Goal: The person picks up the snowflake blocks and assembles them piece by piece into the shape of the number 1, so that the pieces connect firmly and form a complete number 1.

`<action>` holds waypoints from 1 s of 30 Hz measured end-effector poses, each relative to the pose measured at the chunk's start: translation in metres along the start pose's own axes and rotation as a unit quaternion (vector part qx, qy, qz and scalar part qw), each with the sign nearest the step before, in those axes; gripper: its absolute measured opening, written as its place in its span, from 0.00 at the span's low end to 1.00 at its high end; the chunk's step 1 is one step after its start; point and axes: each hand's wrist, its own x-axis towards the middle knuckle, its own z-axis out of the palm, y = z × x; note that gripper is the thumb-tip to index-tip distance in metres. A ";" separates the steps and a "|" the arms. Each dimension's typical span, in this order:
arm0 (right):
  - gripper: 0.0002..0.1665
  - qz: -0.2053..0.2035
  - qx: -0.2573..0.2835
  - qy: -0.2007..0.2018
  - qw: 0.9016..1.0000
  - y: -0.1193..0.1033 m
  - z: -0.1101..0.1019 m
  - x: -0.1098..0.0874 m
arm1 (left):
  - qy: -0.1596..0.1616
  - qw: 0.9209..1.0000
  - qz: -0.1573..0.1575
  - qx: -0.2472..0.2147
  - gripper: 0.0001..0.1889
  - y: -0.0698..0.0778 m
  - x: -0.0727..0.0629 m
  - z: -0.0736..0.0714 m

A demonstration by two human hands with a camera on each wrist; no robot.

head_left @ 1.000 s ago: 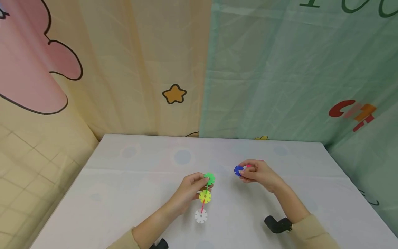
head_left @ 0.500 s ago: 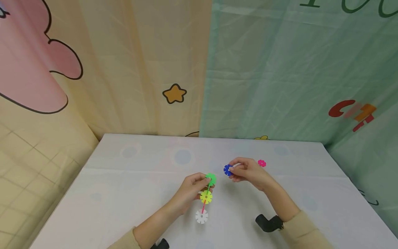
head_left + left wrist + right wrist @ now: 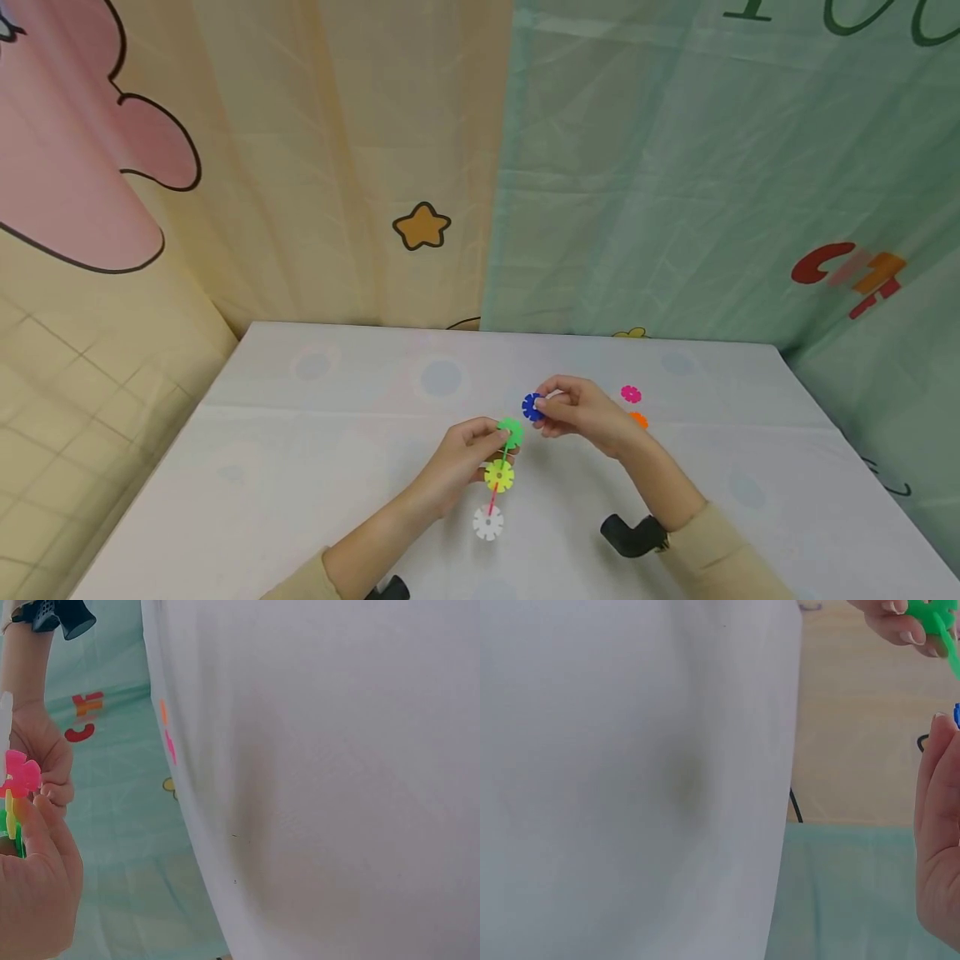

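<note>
My left hand (image 3: 459,460) pinches the green notched disc (image 3: 511,433) at the top of a chain of interlocking plastic discs. Below it hang a yellow disc (image 3: 499,476), a pink disc (image 3: 22,774) seen edge-on from the head, and a white disc (image 3: 488,523) at the bottom. Thumb and fingers of my right hand (image 3: 581,414) hold a blue notched disc (image 3: 532,407), a short gap up and right of the green one. In the right wrist view only a sliver of the blue disc shows at the frame's edge.
On the white-covered table (image 3: 300,483), a loose pink disc (image 3: 631,394) and an orange disc (image 3: 638,420) lie beyond the right hand. Printed curtains (image 3: 637,167) hang behind the table's far edge. Both wrists carry a black camera mount (image 3: 633,536).
My right hand has moved left with the blue disc, closer to the chain, uncovering the loose pink and orange discs. The left hand and chain have shifted only slightly right.
</note>
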 end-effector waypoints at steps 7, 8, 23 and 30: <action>0.14 -0.016 0.016 -0.023 0.999 -0.004 0.008 0.002 | -0.004 1.000 -0.001 -0.013 0.15 0.000 0.000 0.000; 0.14 -0.018 0.018 -0.025 0.999 -0.004 0.008 0.002 | -0.005 1.000 0.001 -0.014 0.15 0.000 0.000 0.000; 0.13 -0.053 0.031 -0.047 0.997 -0.002 0.013 0.005 | -0.011 1.000 0.001 -0.015 0.16 0.000 -0.001 0.000; 0.13 -0.053 0.025 -0.043 0.997 -0.001 0.015 0.006 | -0.006 1.000 0.002 -0.019 0.16 0.000 -0.002 0.000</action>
